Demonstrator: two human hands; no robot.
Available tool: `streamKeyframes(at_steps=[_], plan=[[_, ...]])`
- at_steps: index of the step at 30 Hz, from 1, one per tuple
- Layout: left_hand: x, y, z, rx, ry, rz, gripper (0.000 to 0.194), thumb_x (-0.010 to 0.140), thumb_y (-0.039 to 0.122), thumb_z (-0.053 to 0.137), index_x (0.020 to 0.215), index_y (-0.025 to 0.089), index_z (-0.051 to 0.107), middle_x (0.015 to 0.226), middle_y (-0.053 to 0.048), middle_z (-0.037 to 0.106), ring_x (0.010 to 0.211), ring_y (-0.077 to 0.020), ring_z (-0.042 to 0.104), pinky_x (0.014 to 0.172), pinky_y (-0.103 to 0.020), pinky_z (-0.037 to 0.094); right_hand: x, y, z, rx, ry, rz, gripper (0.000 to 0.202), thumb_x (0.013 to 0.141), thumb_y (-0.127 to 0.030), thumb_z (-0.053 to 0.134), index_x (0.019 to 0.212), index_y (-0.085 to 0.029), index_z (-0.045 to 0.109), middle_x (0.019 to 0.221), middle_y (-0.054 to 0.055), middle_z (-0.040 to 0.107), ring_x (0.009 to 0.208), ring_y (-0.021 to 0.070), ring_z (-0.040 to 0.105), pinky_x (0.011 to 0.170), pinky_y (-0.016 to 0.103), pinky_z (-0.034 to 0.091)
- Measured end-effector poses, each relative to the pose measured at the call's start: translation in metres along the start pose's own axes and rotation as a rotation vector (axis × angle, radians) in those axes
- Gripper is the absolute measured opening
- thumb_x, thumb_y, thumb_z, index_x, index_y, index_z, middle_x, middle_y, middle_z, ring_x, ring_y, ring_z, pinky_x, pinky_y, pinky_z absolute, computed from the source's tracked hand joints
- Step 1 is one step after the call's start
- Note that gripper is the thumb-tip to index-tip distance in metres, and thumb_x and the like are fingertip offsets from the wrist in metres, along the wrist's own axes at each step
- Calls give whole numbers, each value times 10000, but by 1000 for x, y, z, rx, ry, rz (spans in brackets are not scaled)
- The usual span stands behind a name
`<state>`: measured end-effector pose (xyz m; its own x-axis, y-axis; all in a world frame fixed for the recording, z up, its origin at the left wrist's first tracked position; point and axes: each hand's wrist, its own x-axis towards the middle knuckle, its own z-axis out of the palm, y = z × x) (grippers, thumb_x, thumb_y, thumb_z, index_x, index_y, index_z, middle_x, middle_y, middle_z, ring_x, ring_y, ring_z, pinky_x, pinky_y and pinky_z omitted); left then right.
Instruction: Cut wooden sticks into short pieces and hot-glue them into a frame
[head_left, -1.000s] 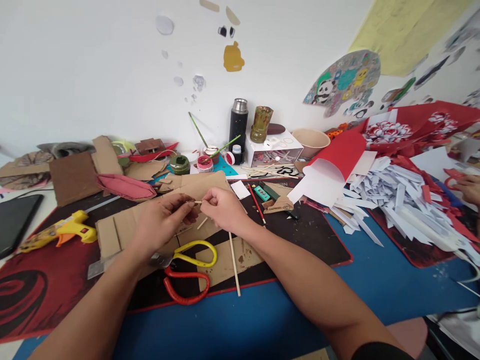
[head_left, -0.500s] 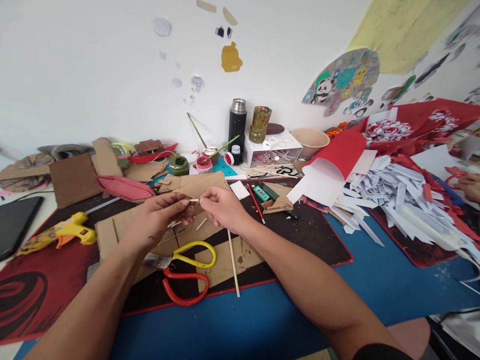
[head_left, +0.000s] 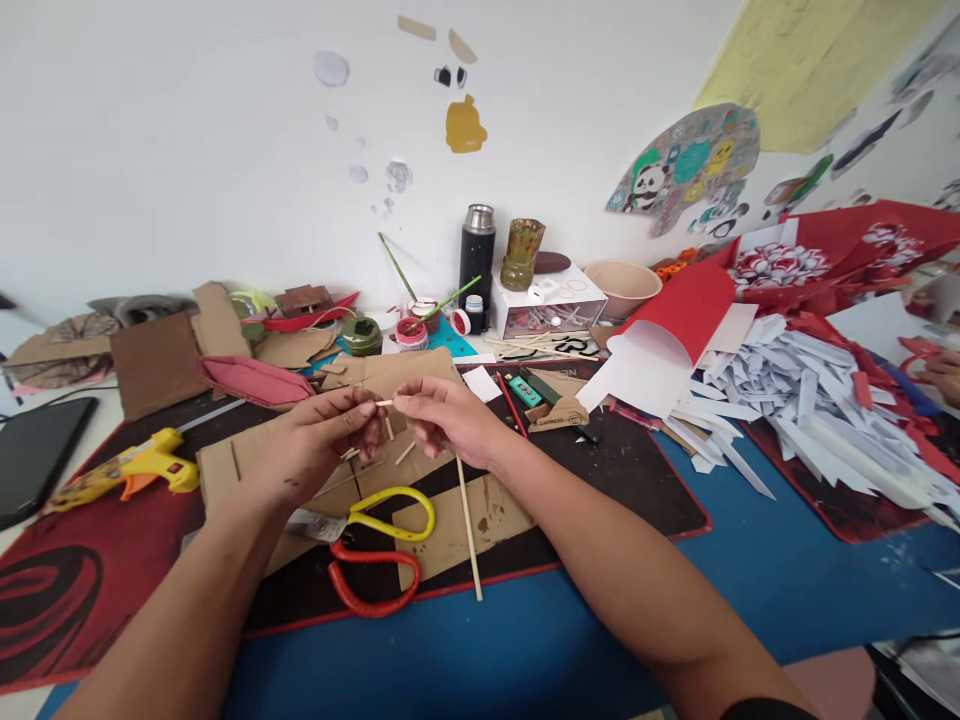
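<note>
Between the fingertips of my two hands is a short pale stick [head_left: 385,403]. My left hand [head_left: 330,435] pinches its left end, and my right hand [head_left: 442,420] holds the right end between thumb and forefinger. Beneath them lie cardboard pieces [head_left: 412,370] with small stick bits [head_left: 405,453] on top. Scissors [head_left: 390,552] with one yellow and one red handle rest nearer to me, their blades partly under my left wrist. A long thin stick [head_left: 470,530] lies just right of the scissors.
At left are a yellow glue gun [head_left: 142,467] and a black phone or tablet [head_left: 45,455]. Paint jars [head_left: 362,336], a black flask [head_left: 477,255] and a white box [head_left: 547,300] line the back. Paper strips [head_left: 810,400] pile up at right, near another person's hand [head_left: 943,372].
The view has shifted slightly, so the scene sits a little lower and further right. The fingers of my right hand have loosened and spread a little; the short stick is still between both hands.
</note>
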<state>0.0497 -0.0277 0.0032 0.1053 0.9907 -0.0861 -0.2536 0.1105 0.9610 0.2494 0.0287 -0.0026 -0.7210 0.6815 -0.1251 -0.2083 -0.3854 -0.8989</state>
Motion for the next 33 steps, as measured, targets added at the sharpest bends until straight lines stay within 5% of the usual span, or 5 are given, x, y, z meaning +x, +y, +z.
streamKeyframes(at_steps=[9,33], plan=[[-1,-4,-1,7,-80,-49,342,772,445,943,821,159,763,644,-42,710,554,-153,649,520,-240,512,-2,1,1,42,-78,-3,540,727,-550,955,965,-212,607,568,-104,560,450,80,443,416,203,359],[0,-5,9,151,60,43,334,759,462,916,787,173,750,591,-13,658,528,-142,585,513,-255,457,2,2,2,11,-5,10,454,776,-442,952,891,-194,588,602,-136,441,420,38,299,357,178,236]])
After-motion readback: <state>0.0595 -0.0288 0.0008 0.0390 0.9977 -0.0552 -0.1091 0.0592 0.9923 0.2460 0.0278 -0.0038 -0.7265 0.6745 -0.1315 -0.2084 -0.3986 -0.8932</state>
